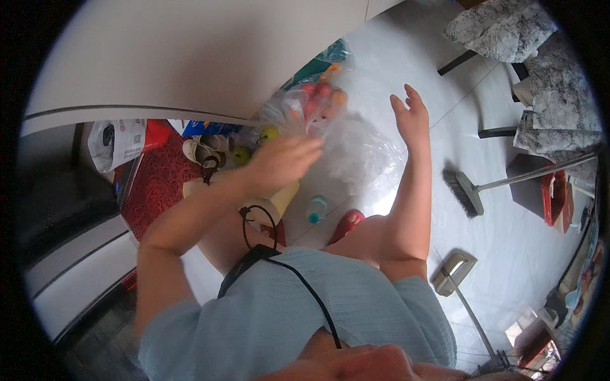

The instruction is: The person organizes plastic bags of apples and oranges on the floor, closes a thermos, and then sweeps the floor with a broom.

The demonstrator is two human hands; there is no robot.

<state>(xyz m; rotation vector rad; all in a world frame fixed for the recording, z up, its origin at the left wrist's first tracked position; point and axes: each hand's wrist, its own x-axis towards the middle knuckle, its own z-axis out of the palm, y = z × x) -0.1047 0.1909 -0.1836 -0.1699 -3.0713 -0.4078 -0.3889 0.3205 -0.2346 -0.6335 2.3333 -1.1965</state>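
My left hand (290,159) is blurred, its fingers stretched out over the near side of a clear plastic bag; nothing shows in it. Red and orange round fruits (324,95) lie inside clear plastic (281,112) beyond that hand. Two green fruits (241,155) are to its left. My right hand (411,116) is raised above the floor, empty, with fingers apart. Between the hands, a crumpled clear plastic bag (362,155) spreads over the floor. A small clear bottle with a teal cap (317,207) lies near my feet.
A white panel (190,57) rises at upper left. Shoes (209,148) and a red patterned mat (162,185) lie left, beside a white plastic bag (119,143). Right are a broom (469,193), a long-handled dustpan (455,274), a lined bin (529,183) and covered chairs (495,31).
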